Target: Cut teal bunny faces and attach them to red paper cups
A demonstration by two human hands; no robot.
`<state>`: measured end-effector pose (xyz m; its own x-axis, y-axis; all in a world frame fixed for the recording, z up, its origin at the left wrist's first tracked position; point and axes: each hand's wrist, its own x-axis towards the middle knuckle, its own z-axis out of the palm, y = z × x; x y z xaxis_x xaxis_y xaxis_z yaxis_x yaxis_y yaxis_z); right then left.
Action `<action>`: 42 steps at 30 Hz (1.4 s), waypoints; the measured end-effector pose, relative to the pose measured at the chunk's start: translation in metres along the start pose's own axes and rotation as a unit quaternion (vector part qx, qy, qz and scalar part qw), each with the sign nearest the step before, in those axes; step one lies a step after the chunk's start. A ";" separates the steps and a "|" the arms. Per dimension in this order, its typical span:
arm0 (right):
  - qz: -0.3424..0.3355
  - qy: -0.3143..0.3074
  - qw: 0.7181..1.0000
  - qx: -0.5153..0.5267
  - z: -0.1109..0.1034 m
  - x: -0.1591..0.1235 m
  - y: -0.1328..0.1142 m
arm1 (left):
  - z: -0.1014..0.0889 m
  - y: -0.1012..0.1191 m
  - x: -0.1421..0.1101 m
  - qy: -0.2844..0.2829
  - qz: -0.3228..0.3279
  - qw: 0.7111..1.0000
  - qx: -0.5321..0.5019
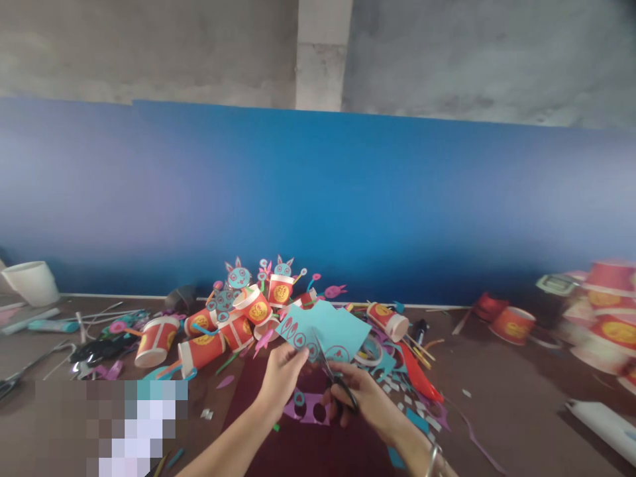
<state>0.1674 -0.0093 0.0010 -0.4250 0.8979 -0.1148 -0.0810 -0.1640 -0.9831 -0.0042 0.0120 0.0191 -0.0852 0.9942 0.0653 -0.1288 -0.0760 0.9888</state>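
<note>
Head view: two hands at paper cutting, one blue sheet and one pair of scissors between them.
From where I stand, the left hand pinches the sheet's near edge, and the right hand grips the scissors by their black handles, blades at the paper; how wide they're spread I can't tell. The step looks like cutting out drawn shapes; the next move seems to call for steady paper and blades kept to an outline. Below the grip lies one purple paper piece with two holes; beyond it, leftward, two rabbit faces rise among at least six red cups, with one white cup farther left.
</note>
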 end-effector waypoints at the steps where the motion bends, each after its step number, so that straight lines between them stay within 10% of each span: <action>1: 0.001 0.007 1.000 -0.007 -0.001 0.001 0.000 | 0.001 0.002 -0.001 -0.025 -0.010 1.000 -0.004; 26: -0.008 0.003 0.999 -0.034 -0.008 0.001 -0.002 | -0.001 0.007 0.001 -0.157 -0.045 0.986 0.016; 42: -0.013 -0.003 1.000 -0.014 -0.004 0.000 0.001 | 0.001 0.004 0.001 -0.125 -0.008 0.991 -0.051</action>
<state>0.1708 -0.0076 -0.0010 -0.4285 0.8993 -0.0880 -0.0667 -0.1286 -0.9894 -0.0034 0.0127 0.0235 0.1630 0.9822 0.0937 -0.2282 -0.0549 0.9721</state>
